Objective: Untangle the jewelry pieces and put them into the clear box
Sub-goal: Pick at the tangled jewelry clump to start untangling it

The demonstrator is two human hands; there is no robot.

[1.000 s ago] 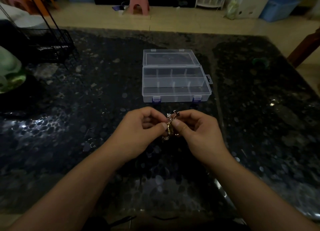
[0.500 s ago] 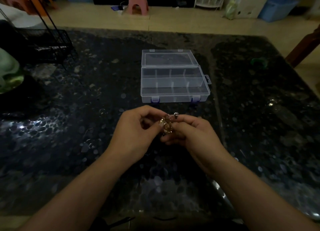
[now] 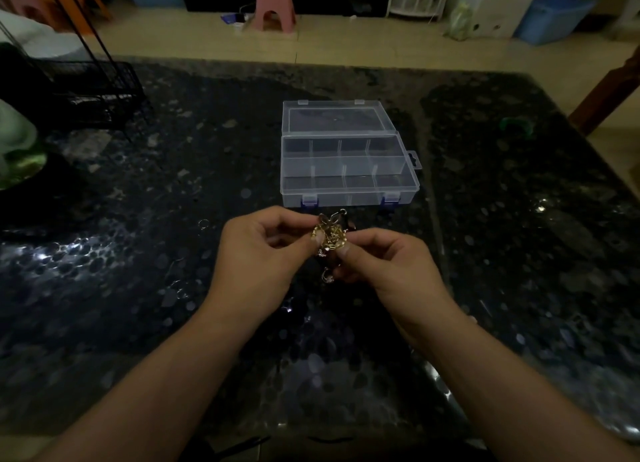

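Observation:
A tangled clump of gold jewelry hangs between my two hands, just in front of the clear box. My left hand pinches its left side with thumb and forefinger. My right hand pinches its right side, and a small silvery piece dangles below. The clear box stands open on the dark table, lid laid back, with several divided compartments that look bare. A few small rings lie on the table to the left of my left hand.
The dark speckled table is glossy. A black wire rack stands at the back left, with a pale green object at the left edge. A green item lies at the back right. Stools and bins stand on the floor beyond.
Both hands have turned the clump, so its gold side now faces up and spreads wider. The hands stay close together in front of the box.

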